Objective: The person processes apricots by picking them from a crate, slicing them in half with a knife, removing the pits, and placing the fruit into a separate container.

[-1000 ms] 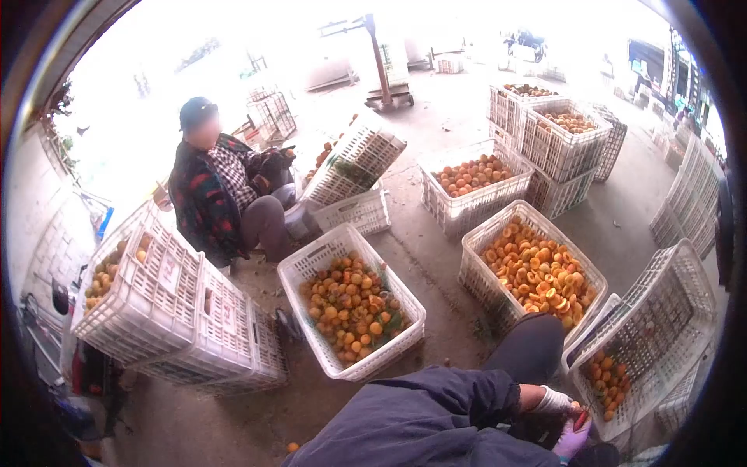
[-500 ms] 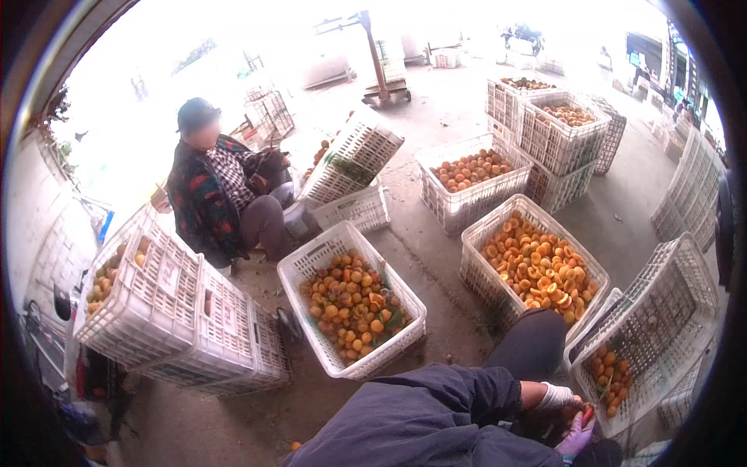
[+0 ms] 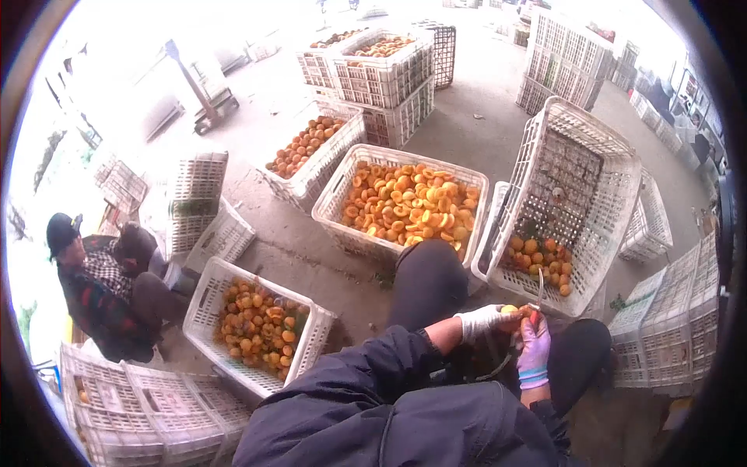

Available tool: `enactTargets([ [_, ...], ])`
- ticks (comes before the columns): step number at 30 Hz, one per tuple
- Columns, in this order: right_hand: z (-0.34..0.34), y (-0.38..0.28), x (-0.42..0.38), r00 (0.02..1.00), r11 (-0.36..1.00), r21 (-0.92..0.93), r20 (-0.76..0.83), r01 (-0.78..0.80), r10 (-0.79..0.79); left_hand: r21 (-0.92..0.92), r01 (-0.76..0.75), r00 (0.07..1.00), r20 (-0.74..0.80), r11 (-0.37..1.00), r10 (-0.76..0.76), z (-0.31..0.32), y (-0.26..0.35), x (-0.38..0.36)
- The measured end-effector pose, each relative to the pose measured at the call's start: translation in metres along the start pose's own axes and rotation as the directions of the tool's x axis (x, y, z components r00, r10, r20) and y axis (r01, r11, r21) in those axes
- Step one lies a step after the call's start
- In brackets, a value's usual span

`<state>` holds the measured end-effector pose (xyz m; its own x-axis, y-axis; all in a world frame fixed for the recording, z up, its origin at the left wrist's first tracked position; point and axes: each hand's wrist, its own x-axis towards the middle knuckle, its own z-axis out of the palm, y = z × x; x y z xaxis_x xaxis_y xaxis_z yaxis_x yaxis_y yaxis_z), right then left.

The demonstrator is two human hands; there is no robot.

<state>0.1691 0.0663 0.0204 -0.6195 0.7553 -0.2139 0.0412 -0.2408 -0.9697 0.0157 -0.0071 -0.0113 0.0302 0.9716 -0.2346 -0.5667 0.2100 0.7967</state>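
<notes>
My left hand (image 3: 484, 321), in a white glove, is closed on an apricot (image 3: 510, 310) in front of my knees. Close against it, my right hand (image 3: 534, 347) in a purple glove grips a small knife (image 3: 534, 317) with a red handle; its thin curved blade points up and away from me. Just beyond both hands a white plastic crate (image 3: 517, 187) leans tilted towards me, with whole apricots (image 3: 545, 263) gathered in its lower end. Left of it, another crate (image 3: 331, 223) holds a heap of halved apricots (image 3: 412, 204).
A crate (image 3: 204, 307) of apricots stands on the floor to my left. Another person (image 3: 101, 280) sits at the far left. Stacked crates (image 3: 381, 82) with fruit rise at the back, more stacks (image 3: 564, 58) behind right, and crates (image 3: 669, 319) stand close on my right.
My view has swung to the right, so the crates and the other person sit further left. My hands now show more fully, with the apricot and the knife blade in sight.
</notes>
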Motion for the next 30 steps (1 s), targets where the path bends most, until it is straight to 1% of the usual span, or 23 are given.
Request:
enactTargets([
  [1,0.000,0.005,0.003,0.999,0.998,0.046,0.018,0.038,-0.039,0.065,-0.059,0.998,0.019,0.996,0.058,0.003,0.008,-0.006],
  [2,-0.002,0.007,0.004,0.999,0.998,0.053,0.015,0.034,-0.035,0.068,-0.051,0.999,0.016,0.996,0.050,-0.005,0.001,-0.001],
  [4,-0.004,0.003,0.005,0.997,0.998,0.058,0.063,0.030,-0.034,-0.011,-0.027,0.999,-0.027,1.000,0.027,-0.015,-0.001,0.002],
  [6,-0.005,-0.003,0.005,0.999,0.997,0.071,0.045,0.025,-0.029,-0.048,-0.027,0.972,-0.235,0.998,0.015,-0.011,0.015,-0.008],
  [7,-0.003,-0.006,0.006,0.999,0.997,0.077,0.037,0.025,-0.028,-0.155,0.115,0.950,-0.270,0.981,-0.154,-0.011,0.040,-0.024],
  [8,-0.001,-0.007,0.010,1.000,0.997,0.079,0.014,0.023,-0.024,-0.290,0.066,0.938,-0.308,0.955,-0.158,-0.041,0.022,-0.005],
  [9,-0.001,-0.006,0.014,1.000,0.997,0.074,-0.002,0.011,-0.011,-0.307,-0.116,0.918,-0.397,0.945,-0.016,-0.039,0.050,-0.019],
  [10,-0.009,-0.008,0.016,0.999,0.998,0.060,-0.044,0.004,-0.001,-0.506,-0.255,0.936,-0.342,0.824,0.079,-0.043,0.077,-0.030],
  [11,-0.013,-0.010,0.019,0.995,0.996,0.075,-0.095,0.050,-0.042,-0.639,-0.360,0.931,-0.199,0.680,0.306,-0.069,0.085,-0.031],
  [12,-0.015,-0.015,0.027,0.987,0.991,0.088,-0.136,0.099,-0.086,-0.658,-0.486,0.874,-0.370,0.575,0.315,-0.062,0.106,-0.039],
  [13,-0.019,-0.021,0.032,0.974,0.989,0.087,-0.201,0.119,-0.099,-0.825,-0.378,0.894,-0.206,0.421,0.398,-0.110,0.100,-0.035],
  [14,-0.023,-0.025,0.039,0.962,0.986,0.092,-0.251,0.136,-0.110,-0.788,-0.421,0.870,-0.212,0.449,0.445,-0.113,0.110,-0.040],
  [15,-0.030,-0.028,0.053,0.948,0.973,0.082,-0.255,0.215,-0.188,-0.818,-0.403,0.868,-0.199,0.410,0.456,-0.112,0.116,-0.040],
  [19,-0.056,-0.049,0.106,0.946,0.989,0.015,-0.292,0.150,-0.139,-0.762,-0.413,0.900,-0.256,0.500,0.354,-0.098,0.109,-0.019],
  [21,-0.061,-0.046,0.143,0.956,1.000,-0.031,-0.295,0.000,-0.009,-0.668,-0.424,0.903,-0.359,0.612,0.234,-0.087,0.099,-0.003],
  [22,-0.071,-0.037,0.165,0.962,0.992,-0.121,-0.273,-0.043,0.009,-0.629,-0.427,0.895,-0.398,0.650,0.202,-0.079,0.095,0.004],
  [24,-0.080,-0.026,0.208,0.944,0.980,-0.176,-0.328,-0.095,0.033,-0.520,-0.382,0.898,-0.404,0.764,0.174,-0.077,0.084,0.011],
  [25,-0.086,-0.019,0.228,0.942,0.926,-0.374,-0.329,-0.060,-0.072,-0.533,-0.358,0.918,-0.351,0.767,0.184,-0.076,0.081,0.016],
  [26,-0.095,-0.008,0.248,0.938,0.833,-0.553,-0.300,-0.023,-0.173,-0.475,-0.354,0.912,-0.365,0.806,0.186,-0.074,0.079,0.018],
  [27,-0.114,0.020,0.278,0.931,0.787,-0.617,-0.282,0.009,-0.232,-0.495,-0.317,0.930,-0.328,0.809,0.165,-0.075,0.073,0.021],
  [28,-0.123,0.027,0.299,0.933,0.646,-0.763,-0.234,-0.002,-0.273,-0.498,-0.295,0.938,-0.315,0.815,0.147,-0.078,0.068,0.022],
  [29,-0.136,0.046,0.320,0.926,0.719,-0.684,-0.182,0.123,-0.331,-0.524,-0.249,0.948,-0.303,0.814,0.095,-0.079,0.067,0.020],
  [30,-0.131,0.048,0.330,0.932,0.770,-0.621,-0.172,0.148,-0.318,-0.434,-0.229,0.928,-0.368,0.871,0.061,-0.080,0.063,0.023],
])
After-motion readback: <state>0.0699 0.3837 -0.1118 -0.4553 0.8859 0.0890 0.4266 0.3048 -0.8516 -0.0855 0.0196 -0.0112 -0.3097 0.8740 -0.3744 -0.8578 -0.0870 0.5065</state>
